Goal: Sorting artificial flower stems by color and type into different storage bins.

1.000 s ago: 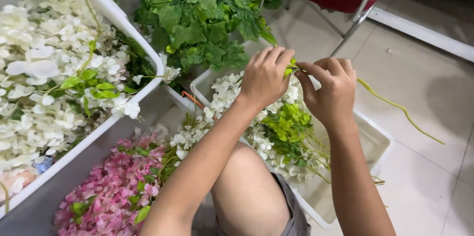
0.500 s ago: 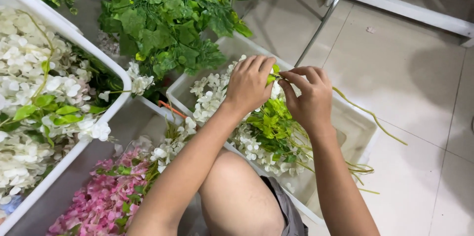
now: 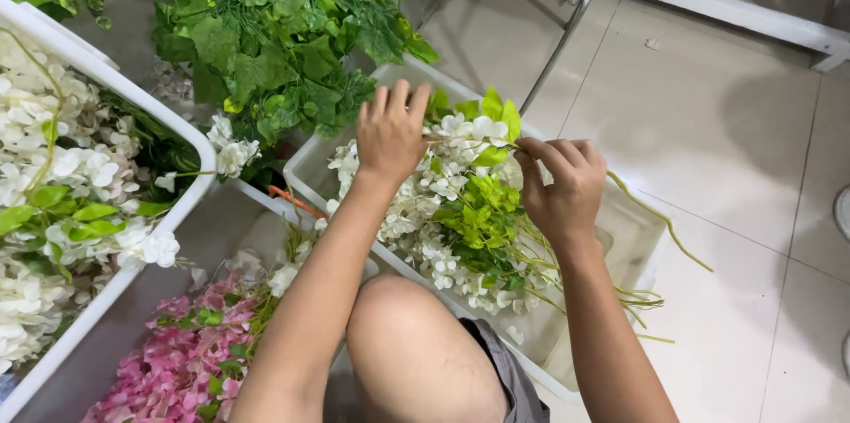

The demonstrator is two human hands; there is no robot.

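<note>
- Both hands hold one artificial flower sprig (image 3: pixel 474 132) over a white tub (image 3: pixel 620 237): the left hand (image 3: pixel 390 135) grips its blossom end, fingers raised, though its fingertips seem hidden behind the hand.
- Right hand (image 3: pixel 560 184) pinches the green stem (image 3: pixel 660 219), which trails right over the tub's rim.
- Below lie more white sprays (image 3: pixel 443 228).
- Further left: pink blossoms (image 3: pixel 168 361), a large white crate (image 3: pixel 190 135), green vine leaves (image 3: pixel 274 24).
- A bare knee (image 3: pixel 407 343) shows at the bottom.
</note>
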